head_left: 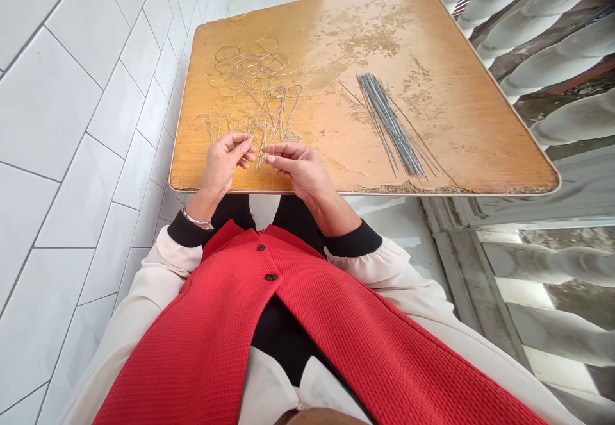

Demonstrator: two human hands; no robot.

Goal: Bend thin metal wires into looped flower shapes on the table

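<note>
My right hand [300, 165] pinches a thin wire [272, 178] between thumb and fingertips, and its lower end hangs past the table's near edge. A short gap to the left, my left hand [229, 154] is closed in a pinch. Whatever lies between its fingertips is too fine to make out. Just beyond both hands lie several wires bent into loops at one end [283, 95], with straight tails pointing toward me. Behind these is a tangle of curled wire loops [254, 63]. To the right rests a bundle of straight grey wires [391, 124], a few of them lying loose alongside.
The wooden table [327, 104] has rounded corners and a worn, peeling top. A white tiled wall [96, 111] runs close along the left. On the right stands a row of pale balusters [542, 59].
</note>
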